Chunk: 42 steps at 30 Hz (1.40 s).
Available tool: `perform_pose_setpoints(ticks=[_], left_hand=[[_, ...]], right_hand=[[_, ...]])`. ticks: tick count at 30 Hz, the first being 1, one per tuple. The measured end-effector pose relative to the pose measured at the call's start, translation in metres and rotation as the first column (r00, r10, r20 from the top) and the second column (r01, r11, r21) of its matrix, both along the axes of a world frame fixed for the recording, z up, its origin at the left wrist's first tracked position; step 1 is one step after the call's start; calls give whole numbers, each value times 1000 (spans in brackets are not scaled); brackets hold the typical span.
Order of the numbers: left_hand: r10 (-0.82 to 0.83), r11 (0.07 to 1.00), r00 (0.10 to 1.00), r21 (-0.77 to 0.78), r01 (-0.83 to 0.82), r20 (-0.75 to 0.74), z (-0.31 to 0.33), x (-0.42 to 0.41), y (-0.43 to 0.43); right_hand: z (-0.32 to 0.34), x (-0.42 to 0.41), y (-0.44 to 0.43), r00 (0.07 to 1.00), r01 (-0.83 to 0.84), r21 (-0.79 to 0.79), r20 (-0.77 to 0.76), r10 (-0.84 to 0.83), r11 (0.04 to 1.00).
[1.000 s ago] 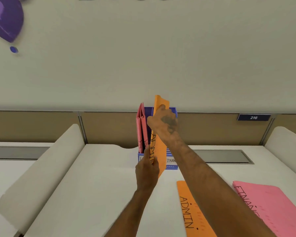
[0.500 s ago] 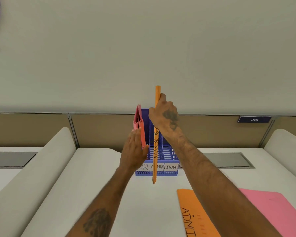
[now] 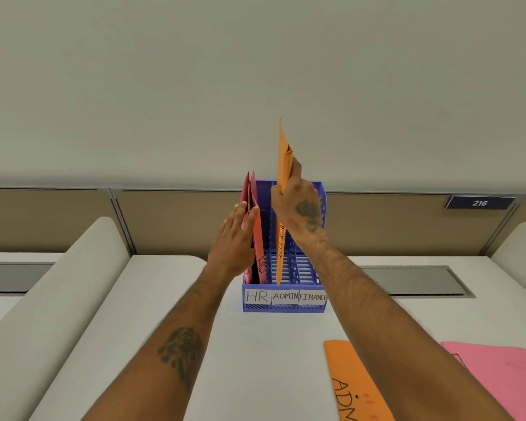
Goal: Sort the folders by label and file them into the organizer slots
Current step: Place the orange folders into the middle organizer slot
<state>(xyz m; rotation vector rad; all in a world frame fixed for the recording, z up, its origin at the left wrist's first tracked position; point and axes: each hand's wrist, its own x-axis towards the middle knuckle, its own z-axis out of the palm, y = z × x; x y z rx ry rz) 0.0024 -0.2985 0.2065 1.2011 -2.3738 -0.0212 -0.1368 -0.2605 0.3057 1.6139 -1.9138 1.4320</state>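
A blue three-slot organizer [image 3: 284, 305] stands on the white desk, labelled HR, ADMIN and FINANCE. My right hand [image 3: 298, 205] grips an orange ADMIN folder [image 3: 283, 165] edge-on and upright; its lower end sits inside the middle ADMIN slot. Red HR folders [image 3: 257, 238] stand in the left slot, and my left hand [image 3: 234, 241] lies flat against their left side, fingers straight. The FINANCE slot on the right holds nothing. A second orange ADMIN folder [image 3: 351, 384] and a pink folder [image 3: 504, 378] lie flat at the lower right.
A tan partition [image 3: 377, 220] with a "216" plate [image 3: 479, 203] runs behind the organizer. Rounded white dividers [image 3: 58, 287] border the desk left and right. Grey cable trays [image 3: 413, 281] are set into the desk at the back.
The orange folder has gone from in front of the organizer into the ADMIN slot. My left hand let go of it and moved to the red HR folders.
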Motion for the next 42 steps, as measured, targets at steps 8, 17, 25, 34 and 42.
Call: perform_pose_setpoints(ticks=[8,17,25,34,42], left_hand=[[-5,999,999,-52,2,-54,-11,6,-5],[6,999,999,-46,-8,-36,-12,8,-4],[9,998,1000,-70,-11,-29,-11,6,-5],[-3,997,999,-74,0,-39,-8,9,-2],[-4,999,1000,-41,3,-20,-5,9,0]], right_hand=[[-52,-1,-22,996,-40,11,79,39,999],[-60,-3,-36,997,-62,-52,45,64,997],[-93,-3,-36,994,-100,67,52,97,993],[-131,-9,-29,987,-152,338,107,122,929],[-134,-13,-26,986,-164,440,96,135,883]])
